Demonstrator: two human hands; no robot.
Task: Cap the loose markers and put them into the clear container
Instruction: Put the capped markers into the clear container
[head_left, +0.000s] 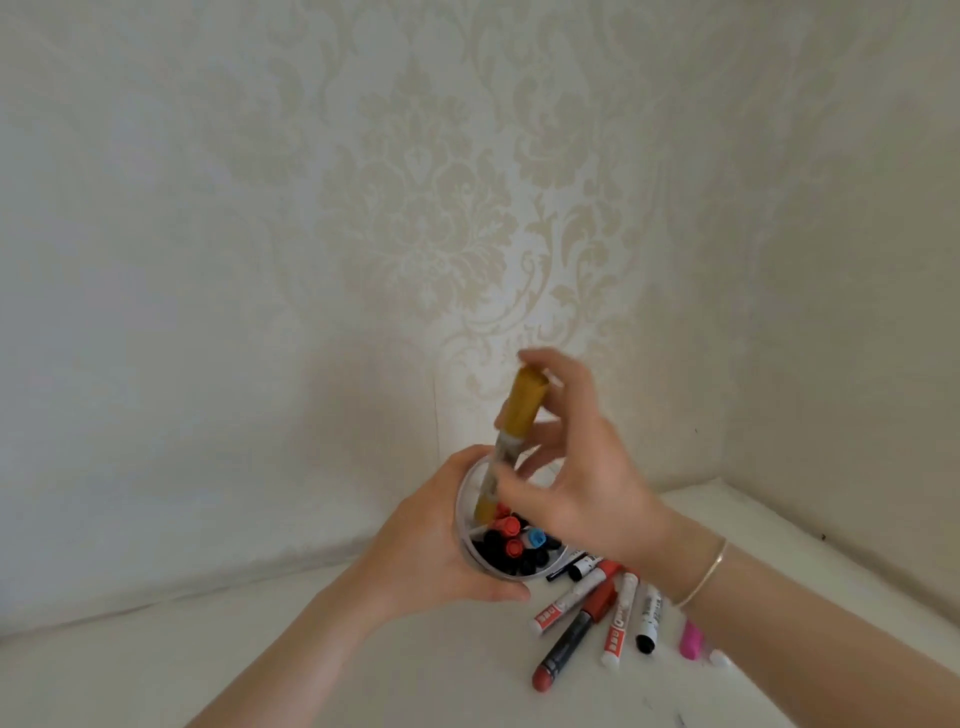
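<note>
My left hand (431, 551) is wrapped around the clear container (470, 558), holding it tilted toward me. Inside it stand several capped markers (511, 540) with black, red and blue caps. My right hand (576, 467) pinches a gold marker (511, 441) near its middle; the marker stands nearly upright with its lower end inside the container's mouth and its gold cap on top. Several loose markers (587, 618) lie on the white surface to the right of the container, partly under my right wrist, among them a pink marker (691, 639).
The white tabletop (363, 670) meets a cream patterned wall (415, 234) right behind the container, and a second wall closes the corner on the right. A thin bracelet (706, 577) circles my right wrist.
</note>
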